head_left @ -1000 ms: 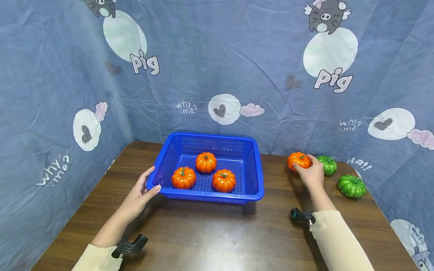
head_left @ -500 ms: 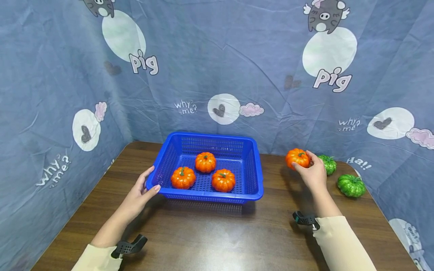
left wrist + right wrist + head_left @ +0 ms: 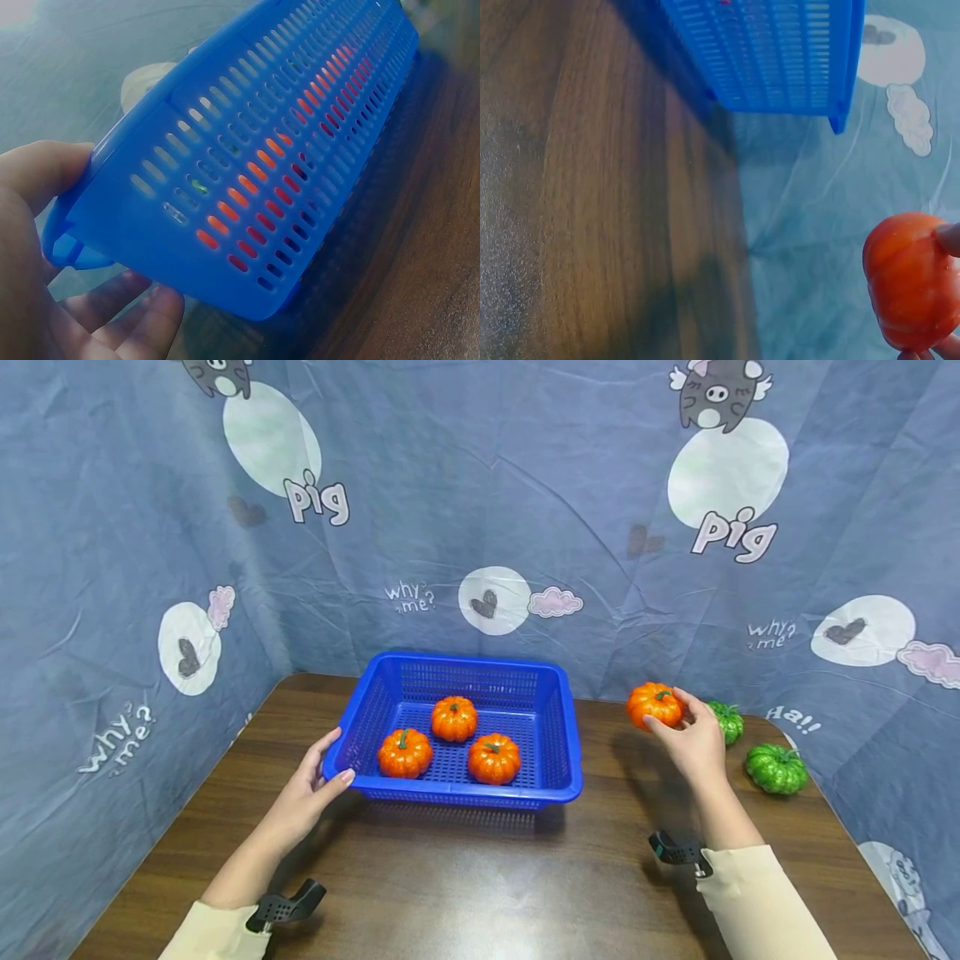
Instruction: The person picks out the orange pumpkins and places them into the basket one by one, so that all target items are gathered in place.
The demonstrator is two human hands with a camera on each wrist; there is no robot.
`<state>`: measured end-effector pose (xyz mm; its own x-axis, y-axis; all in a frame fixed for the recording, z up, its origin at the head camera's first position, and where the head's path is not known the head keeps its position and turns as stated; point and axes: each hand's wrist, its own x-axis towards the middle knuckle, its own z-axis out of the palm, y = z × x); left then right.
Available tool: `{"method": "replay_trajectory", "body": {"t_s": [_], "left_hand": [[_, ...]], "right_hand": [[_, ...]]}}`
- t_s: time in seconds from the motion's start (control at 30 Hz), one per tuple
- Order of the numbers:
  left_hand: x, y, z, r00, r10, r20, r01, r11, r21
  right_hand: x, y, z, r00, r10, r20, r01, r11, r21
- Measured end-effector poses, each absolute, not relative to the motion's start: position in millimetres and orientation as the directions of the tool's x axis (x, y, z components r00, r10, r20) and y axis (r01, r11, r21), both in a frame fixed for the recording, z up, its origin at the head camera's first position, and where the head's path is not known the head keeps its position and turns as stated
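My left hand (image 3: 303, 793) grips the front left corner of a blue plastic basket (image 3: 450, 792), thumb over the rim and fingers below it in the left wrist view. Inside the basket lie three small orange pumpkins, one at the back (image 3: 454, 720), one at front left (image 3: 405, 754) and one at front right (image 3: 494, 760). To the right of the basket, my right hand (image 3: 696, 739) holds another orange pumpkin (image 3: 651, 705) between thumb and fingers, raised over the table's back edge. The right wrist view also shows this held pumpkin (image 3: 911, 281).
Two green pumpkins sit at the table's right end, one behind my right hand (image 3: 727, 723) and one nearer the side edge (image 3: 777, 769). The brown wooden table (image 3: 480, 877) ends at a blue printed cloth (image 3: 495, 527) hung behind and at both sides.
My right hand has lifted the orange pumpkin from near the table's back edge and shifted it slightly left. The left hand and basket have stayed put.
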<state>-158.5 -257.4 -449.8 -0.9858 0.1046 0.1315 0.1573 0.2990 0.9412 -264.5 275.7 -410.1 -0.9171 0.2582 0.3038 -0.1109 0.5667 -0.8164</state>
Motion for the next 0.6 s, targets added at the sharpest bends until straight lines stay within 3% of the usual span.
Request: {"method": "replay_trajectory", "body": {"t_s": [0.6], "left_hand": [[-157.9, -256.5, -448.1, -0.986, 0.106, 0.127, 0.154, 0.305, 0.94]], "right_hand": [[-243.8, 257.8, -373.0, -0.956, 0.08, 0.283, -0.19, 0.568, -0.8]]}}
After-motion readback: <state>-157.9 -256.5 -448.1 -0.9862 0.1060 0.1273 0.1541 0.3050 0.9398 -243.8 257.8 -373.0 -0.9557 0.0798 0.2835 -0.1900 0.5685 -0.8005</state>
